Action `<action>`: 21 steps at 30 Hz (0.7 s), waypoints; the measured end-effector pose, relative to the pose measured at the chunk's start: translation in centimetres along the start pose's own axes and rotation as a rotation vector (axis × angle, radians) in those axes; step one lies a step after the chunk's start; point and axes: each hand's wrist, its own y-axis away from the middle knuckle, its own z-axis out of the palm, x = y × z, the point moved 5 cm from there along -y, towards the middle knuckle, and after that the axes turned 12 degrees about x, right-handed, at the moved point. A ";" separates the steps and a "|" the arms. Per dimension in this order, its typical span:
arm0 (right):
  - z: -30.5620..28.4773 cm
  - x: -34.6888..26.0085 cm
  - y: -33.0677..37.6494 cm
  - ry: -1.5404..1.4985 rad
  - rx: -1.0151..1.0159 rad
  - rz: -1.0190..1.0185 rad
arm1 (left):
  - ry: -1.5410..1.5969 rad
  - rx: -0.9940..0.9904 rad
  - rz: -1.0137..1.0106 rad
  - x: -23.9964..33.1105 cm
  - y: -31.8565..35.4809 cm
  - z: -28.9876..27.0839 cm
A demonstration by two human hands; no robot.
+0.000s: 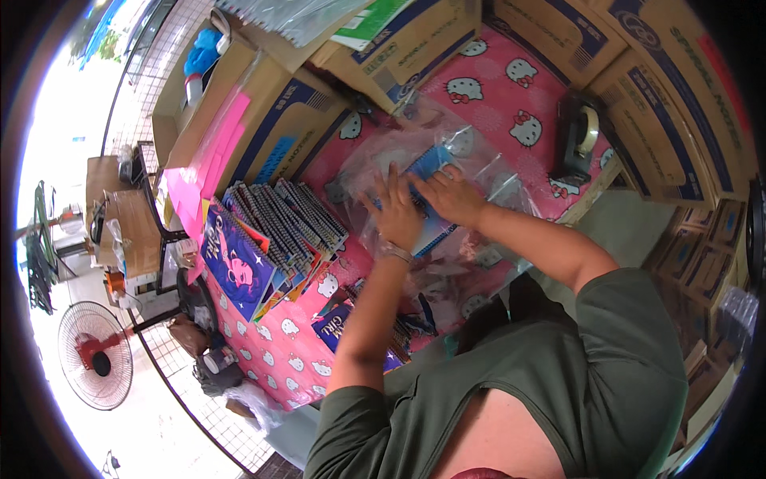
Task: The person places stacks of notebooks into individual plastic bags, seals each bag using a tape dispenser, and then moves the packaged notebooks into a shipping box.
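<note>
A blue spiral notebook [432,162] lies on the pink table, with clear plastic wrap [487,164] spread around it. My left hand [396,214] rests flat over the notebook's left side, fingers spread. Across its right side lies my right hand [453,196], the fingers bent but apart, touching the notebook or the plastic over it. Both hands cover much of the notebook's face. Left of my hands stands a row of spiral notebooks [279,227], the front one with a purple illustrated cover. More notebooks [331,326] lie beside my left forearm, partly hidden by it.
Cardboard boxes [423,52] line the far side, with more boxes [650,128] at the right. A black tape dispenser [573,148] stands near the table's right edge. Pink sheets [209,156] hang by the left box. A fan [96,355] stands at the far left.
</note>
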 end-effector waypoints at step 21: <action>2.1 0.1 1.9 0.008 0.002 -0.114 | -0.254 -0.534 0.022 -0.7 2.4 -6.7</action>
